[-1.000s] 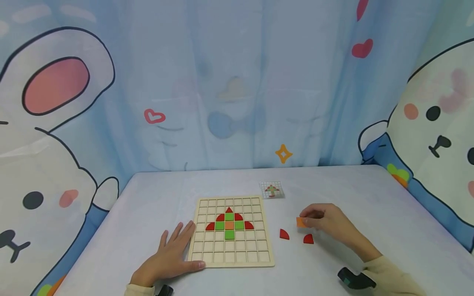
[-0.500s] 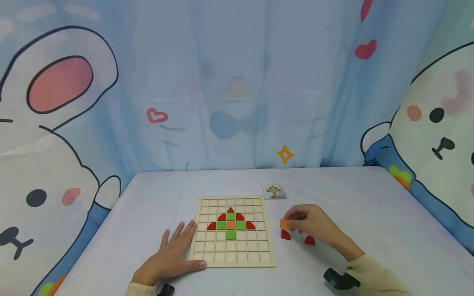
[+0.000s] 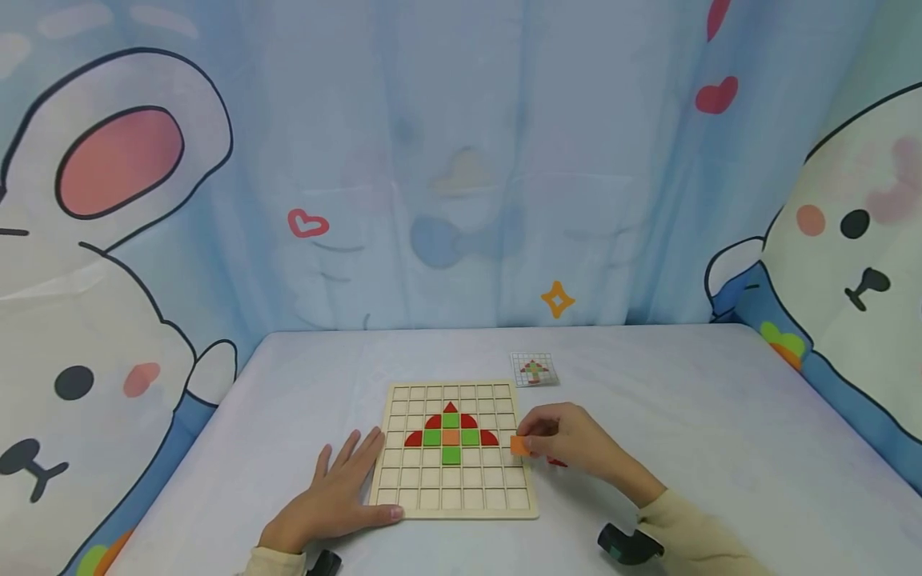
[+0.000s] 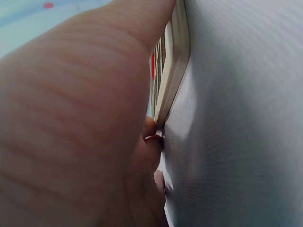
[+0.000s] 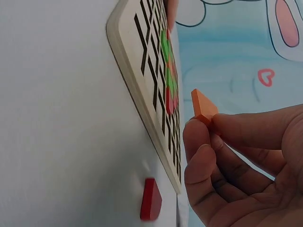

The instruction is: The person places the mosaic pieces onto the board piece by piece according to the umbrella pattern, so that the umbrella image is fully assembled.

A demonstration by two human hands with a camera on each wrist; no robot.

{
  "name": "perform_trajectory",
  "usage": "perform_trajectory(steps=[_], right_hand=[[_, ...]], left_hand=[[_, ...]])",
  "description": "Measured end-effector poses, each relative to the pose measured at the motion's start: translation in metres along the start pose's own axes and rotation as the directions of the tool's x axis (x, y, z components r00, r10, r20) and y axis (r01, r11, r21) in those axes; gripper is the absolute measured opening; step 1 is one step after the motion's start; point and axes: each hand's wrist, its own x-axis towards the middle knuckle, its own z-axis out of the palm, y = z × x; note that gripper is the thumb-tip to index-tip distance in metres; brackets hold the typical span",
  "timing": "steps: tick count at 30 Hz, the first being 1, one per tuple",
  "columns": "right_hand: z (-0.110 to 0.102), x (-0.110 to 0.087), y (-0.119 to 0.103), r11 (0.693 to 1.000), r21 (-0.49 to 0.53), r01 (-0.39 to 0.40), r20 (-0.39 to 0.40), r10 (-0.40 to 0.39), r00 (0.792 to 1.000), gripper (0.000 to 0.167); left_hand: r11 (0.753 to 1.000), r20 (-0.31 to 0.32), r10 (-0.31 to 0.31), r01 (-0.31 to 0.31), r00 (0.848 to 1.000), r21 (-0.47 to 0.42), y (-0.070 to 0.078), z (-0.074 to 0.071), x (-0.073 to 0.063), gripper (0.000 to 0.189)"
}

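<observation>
An orange square tile is pinched between the thumb and fingers of my right hand, held over the right edge of the wooden grid board. The right wrist view shows the same orange tile tilted above the board. My left hand lies with fingers spread at the board's left side, its thumb on the lower left corner. Red, green and orange pieces form an arrow-like figure in the grid. A red quarter-round piece lies beneath my right hand, partly hidden.
A small picture card with a similar figure lies behind the board's right corner. The white-covered table meets a blue cartoon curtain at the back. One red piece shows beside the board in the right wrist view.
My right hand has carried the orange tile leftward from the table to the board's right edge, and now covers one red piece. The left hand keeps its place.
</observation>
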Motion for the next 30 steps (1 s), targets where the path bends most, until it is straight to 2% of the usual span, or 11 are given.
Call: perform_trajectory(steps=[10,19,26,30], right_hand=[[0.024,0.01,-0.014,0.997,0.016,0.073,0.071,-0.074,0.995,0.008],[0.047,0.02,-0.028,0.99,-0.03,0.14,0.115,-0.136,0.984,0.01],[0.066,0.024,-0.035,0.989,-0.04,0.146,0.131,-0.139,0.981,0.01],[0.074,0.025,-0.037,0.988,-0.053,0.147,0.129,-0.139,0.982,0.011]], left_hand=[[0.999,0.017,-0.025,0.024,1.0,0.033,0.004,-0.003,-0.001,0.122],[1.0,0.005,-0.002,0.002,1.0,0.006,0.001,-0.003,-0.001,0.123],[0.998,0.019,-0.034,0.033,0.999,0.045,0.005,-0.003,-0.001,0.121],[0.998,0.01,-0.03,0.03,0.999,0.062,0.006,-0.003,-0.001,0.12]])
